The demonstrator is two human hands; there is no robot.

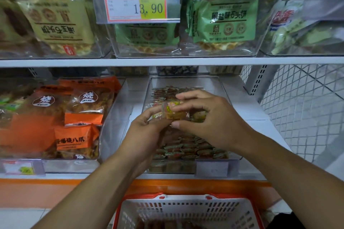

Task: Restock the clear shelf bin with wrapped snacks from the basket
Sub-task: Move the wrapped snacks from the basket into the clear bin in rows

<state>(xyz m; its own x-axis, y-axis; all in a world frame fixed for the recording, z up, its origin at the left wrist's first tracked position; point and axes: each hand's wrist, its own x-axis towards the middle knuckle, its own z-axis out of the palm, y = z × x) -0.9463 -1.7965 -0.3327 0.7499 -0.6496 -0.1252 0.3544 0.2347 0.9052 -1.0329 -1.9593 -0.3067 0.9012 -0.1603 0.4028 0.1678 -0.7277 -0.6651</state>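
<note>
Over the clear shelf bin (188,80), both hands meet and they share 1 small handful of wrapped snacks (172,110). Left hand (147,132) comes in from below, fingers curled up around the near side of the bundle. Right hand (206,119) covers it from above and the far side, thumb pressed under the packets, fingers arched over the top. So both are gripping the same snacks, held just above the bin's contents. Down inside the bin, rows of the same small red and green packets (193,149) lie flat along the floor, front to back. Bin sits on the lower white shelf (260,117), a blank label holder (212,168) clipped to its front wall. At the bottom edge, the red-rimmed white basket (186,208) waits right under the forearms, a few dark packets showing at its floor. Left of the bin, orange snack bags (78,117) fill a neighbouring container. Up top, a price tag (135,2) reads 13.90.
</note>
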